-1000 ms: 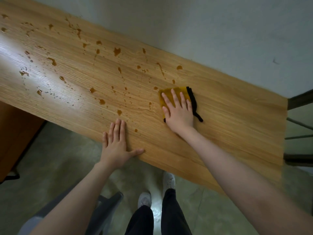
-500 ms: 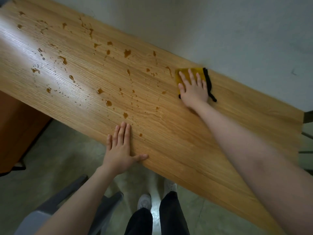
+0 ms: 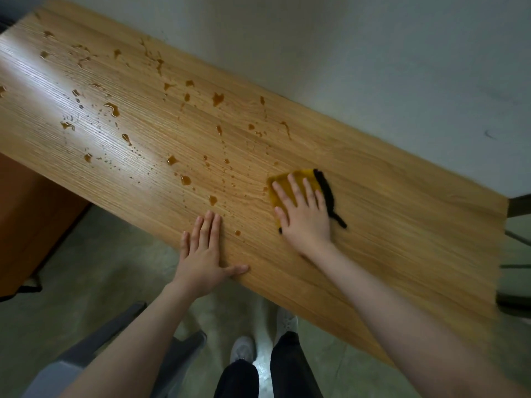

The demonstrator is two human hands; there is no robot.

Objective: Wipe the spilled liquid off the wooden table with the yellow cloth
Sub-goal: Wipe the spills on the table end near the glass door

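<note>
A long wooden table (image 3: 388, 202) runs from upper left to lower right against a pale wall. Brown drops and small puddles of spilled liquid (image 3: 184, 179) dot its left and middle parts. The yellow cloth (image 3: 283, 183), with a black trim on its right side, lies flat on the table. My right hand (image 3: 304, 214) presses down on it with fingers spread, covering most of it. My left hand (image 3: 204, 254) rests flat on the table's near edge, to the left of the cloth, holding nothing.
A grey chair (image 3: 94, 349) stands by my legs at the bottom left. An orange-brown cabinet (image 3: 31, 214) sits under the table's left part. Dark metal bars (image 3: 517, 239) show beyond the table's right end. The wall runs along the far edge.
My right hand slid the cloth toward the wall, then back toward me to the table's middle. Several drops near the far edge by the cloth's path are gone. My left hand stayed put.
</note>
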